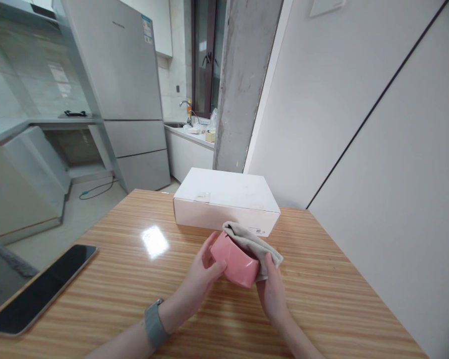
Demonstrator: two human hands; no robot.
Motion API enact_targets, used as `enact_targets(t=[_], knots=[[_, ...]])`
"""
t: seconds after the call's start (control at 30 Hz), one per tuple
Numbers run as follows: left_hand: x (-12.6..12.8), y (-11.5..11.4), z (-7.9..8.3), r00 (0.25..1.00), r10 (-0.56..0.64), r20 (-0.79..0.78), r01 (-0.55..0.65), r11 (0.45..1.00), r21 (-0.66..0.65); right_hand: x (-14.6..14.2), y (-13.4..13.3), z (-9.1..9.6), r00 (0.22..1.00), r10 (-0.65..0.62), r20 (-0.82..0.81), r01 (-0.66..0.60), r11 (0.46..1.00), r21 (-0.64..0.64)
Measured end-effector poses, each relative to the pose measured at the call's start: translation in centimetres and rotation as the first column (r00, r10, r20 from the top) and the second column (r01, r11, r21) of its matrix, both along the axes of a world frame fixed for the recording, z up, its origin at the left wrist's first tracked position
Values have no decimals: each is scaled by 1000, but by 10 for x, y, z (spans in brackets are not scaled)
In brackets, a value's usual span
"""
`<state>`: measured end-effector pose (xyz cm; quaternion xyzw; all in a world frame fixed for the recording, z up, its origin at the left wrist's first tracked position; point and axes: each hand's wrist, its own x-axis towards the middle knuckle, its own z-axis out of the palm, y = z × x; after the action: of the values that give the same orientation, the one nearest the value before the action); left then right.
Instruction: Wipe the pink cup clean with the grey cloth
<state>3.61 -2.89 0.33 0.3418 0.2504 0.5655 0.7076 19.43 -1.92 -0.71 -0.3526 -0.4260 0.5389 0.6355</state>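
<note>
A pink faceted bowl (235, 264) is tilted just above the wooden table (134, 279), its mouth facing away from me. My left hand (201, 276) grips its left side, fingers curled round the rim. My right hand (271, 291) holds a grey cloth (251, 243) that is pressed into the bowl and drapes over its right rim.
A white cardboard box (224, 202) lies just behind the bowl. A black tablet (41, 289) rests at the table's left edge. A grey watch band (154, 326) is on my left wrist. A white wall (359, 149) runs along the right; a fridge (127, 94) and a kitchen counter (189, 134) stand beyond.
</note>
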Motion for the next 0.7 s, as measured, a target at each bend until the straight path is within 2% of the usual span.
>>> enact_targets(t=[0.13,0.23,0.3,0.47,0.6,0.7], knots=[[0,2,-2,990,-121,67,116,990,80,3,-1,-7,997,-51,-59,51,999,-17],[-2,1,-6,968,-226,107,221,974,57,2,-2,-5,999,-3,-36,3,1000,0],[-2,1,-7,965,-244,93,242,970,36,1,-4,-2,1000,17,-22,-17,1000,2],[-2,6,-6,998,-9,-70,15,997,78,0,-6,-4,1000,16,-5,-16,999,-37],[0,7,-4,965,147,-219,-129,987,94,-3,-7,-10,999,41,29,-40,998,-54],[2,2,-2,942,207,-262,-181,976,120,-6,-10,-11,999,27,41,-24,998,-49]])
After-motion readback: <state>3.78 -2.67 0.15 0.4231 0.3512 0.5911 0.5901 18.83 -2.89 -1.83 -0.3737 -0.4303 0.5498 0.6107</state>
